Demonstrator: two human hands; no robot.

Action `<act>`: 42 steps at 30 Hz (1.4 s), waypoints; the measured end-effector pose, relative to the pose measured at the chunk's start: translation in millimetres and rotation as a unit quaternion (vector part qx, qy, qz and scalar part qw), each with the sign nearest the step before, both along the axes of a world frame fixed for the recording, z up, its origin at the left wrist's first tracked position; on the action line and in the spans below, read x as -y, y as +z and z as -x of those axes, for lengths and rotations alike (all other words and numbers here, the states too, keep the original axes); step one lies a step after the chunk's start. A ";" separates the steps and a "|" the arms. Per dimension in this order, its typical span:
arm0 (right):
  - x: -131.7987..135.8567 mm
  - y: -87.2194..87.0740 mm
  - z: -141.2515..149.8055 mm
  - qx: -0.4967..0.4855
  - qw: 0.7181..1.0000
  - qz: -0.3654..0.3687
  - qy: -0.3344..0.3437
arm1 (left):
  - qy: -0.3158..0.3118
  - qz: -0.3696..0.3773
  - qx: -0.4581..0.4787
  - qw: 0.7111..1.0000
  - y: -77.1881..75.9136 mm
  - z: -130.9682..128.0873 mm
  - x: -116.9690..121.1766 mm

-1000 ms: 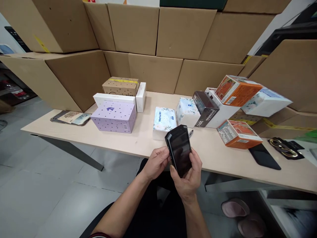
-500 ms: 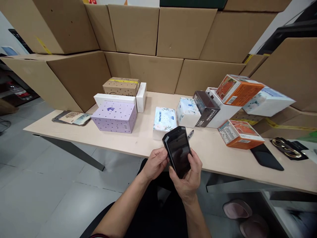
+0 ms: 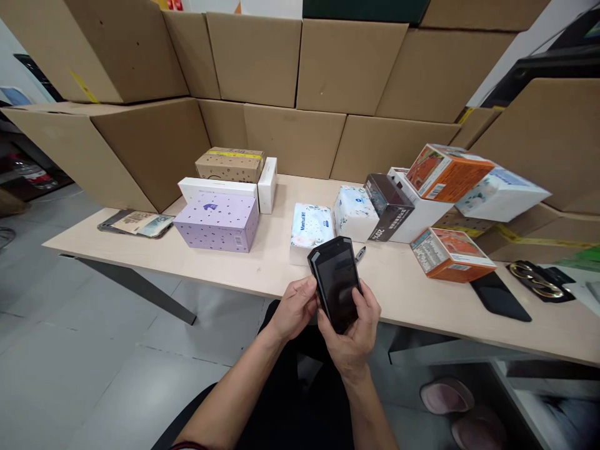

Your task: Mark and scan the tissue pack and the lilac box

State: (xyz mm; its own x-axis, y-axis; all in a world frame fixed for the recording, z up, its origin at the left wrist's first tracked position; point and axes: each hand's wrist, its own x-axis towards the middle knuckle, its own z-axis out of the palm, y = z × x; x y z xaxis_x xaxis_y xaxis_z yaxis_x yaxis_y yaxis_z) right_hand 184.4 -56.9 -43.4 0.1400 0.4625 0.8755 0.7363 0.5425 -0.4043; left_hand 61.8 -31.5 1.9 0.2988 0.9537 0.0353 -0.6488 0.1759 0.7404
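A black smartphone (image 3: 335,282) with a dark screen is held tilted above the table's front edge. My right hand (image 3: 355,331) is closed round its lower end, with the thumb on one side and the fingers on the other. At the phone's left edge, my left hand (image 3: 295,307) is closed with thumb and fingertips pressed against it; the fingertips are partly hidden behind the phone. Just beyond the phone lies a white tissue pack (image 3: 310,230) with blue print. A dark pen (image 3: 360,254) shows partly beside the phone's right edge.
On the wooden table (image 3: 262,275) stand a purple box (image 3: 218,222), a brown box (image 3: 390,206), an orange box (image 3: 450,255) and several others. Banknotes (image 3: 138,222) lie at left, a black flat phone-like slab (image 3: 500,295) at right. Cardboard boxes (image 3: 295,134) wall the back.
Both hands keep their hold on the phone and stay almost in place. The view has shifted very slightly; nothing on the table has moved.
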 end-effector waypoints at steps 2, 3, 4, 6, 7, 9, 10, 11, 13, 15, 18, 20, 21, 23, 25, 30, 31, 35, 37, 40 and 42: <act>-0.5 -0.3 1.5 0.000 1.000 -0.003 -0.004 | -0.002 0.005 0.006 1.000 0.5 0.1 -0.3; -0.6 -0.4 2.0 -0.001 1.000 -0.003 -0.006 | -0.004 0.008 0.010 1.000 0.8 0.3 -0.4; -0.8 -0.4 2.5 -0.002 1.000 -0.002 -0.009 | -0.006 0.011 0.012 1.000 1.0 0.5 -0.5; -1.0 -0.5 3.2 -0.001 1.000 -0.002 -0.015 | -0.009 0.015 0.016 1.000 1.3 0.6 -0.7; -1.2 -0.4 3.5 0.002 1.000 -0.002 -0.018 | -0.009 0.016 0.018 1.000 1.5 0.4 -0.8; -1.5 -0.2 3.9 0.010 1.000 0.000 -0.025 | -0.005 0.019 0.022 1.000 1.9 -0.5 -0.9; -1.6 0.0 4.0 0.014 1.000 0.000 -0.028 | -0.002 0.022 0.024 0.999 2.3 -1.1 -0.9; -1.7 0.3 4.2 0.017 0.999 0.001 -0.031 | 0.001 0.025 0.027 0.999 2.9 -1.8 -0.8; -1.7 1.0 4.6 0.019 0.999 0.001 -0.034 | 0.005 0.034 0.034 0.999 4.5 -3.0 -0.5; -1.5 1.8 5.0 0.019 0.999 -0.003 -0.034 | 0.010 0.040 0.039 0.998 6.6 -3.7 -0.2; -1.3 2.7 5.3 0.018 0.999 -0.002 -0.033 | 0.015 0.043 0.044 0.998 8.5 -3.9 -0.1; -1.6 3.1 5.4 0.020 0.999 0.000 -0.034 | 0.017 0.043 0.049 0.998 8.1 -3.6 -0.4; -1.9 3.2 5.5 0.022 0.999 -0.003 -0.035 | 0.018 0.042 0.051 0.998 7.5 -3.4 -0.5; -2.7 3.3 5.6 0.024 0.999 -0.013 -0.036 | 0.022 0.042 0.052 0.998 6.0 -3.3 -0.7; -3.3 3.2 5.9 0.025 0.999 -0.023 -0.035 | 0.028 0.041 0.051 0.997 5.3 -3.6 -0.6; -3.2 3.4 6.9 0.022 0.999 -0.019 -0.037 | 0.036 0.039 0.043 0.998 9.0 -5.1 0.0; -2.9 3.8 7.0 0.020 0.999 -0.016 -0.039 | 0.037 0.037 0.036 0.998 9.9 -4.7 0.3; -1.9 6.9 4.8 0.027 0.998 -0.010 -0.048 | 0.066 -0.001 -0.057 0.996 10.2 3.1 0.7; -1.7 9.6 0.2 0.034 0.998 -0.013 -0.057 | 0.135 -0.069 -0.165 0.975 8.5 11.2 -1.2; -2.8 14.9 -13.8 0.043 0.995 -0.013 -0.090 | 0.318 -0.232 -0.361 0.845 6.4 25.4 -10.4; -5.0 18.8 -28.6 0.048 0.991 -0.002 -0.127 | 0.406 -0.304 -0.449 0.735 7.0 32.5 -19.6</act>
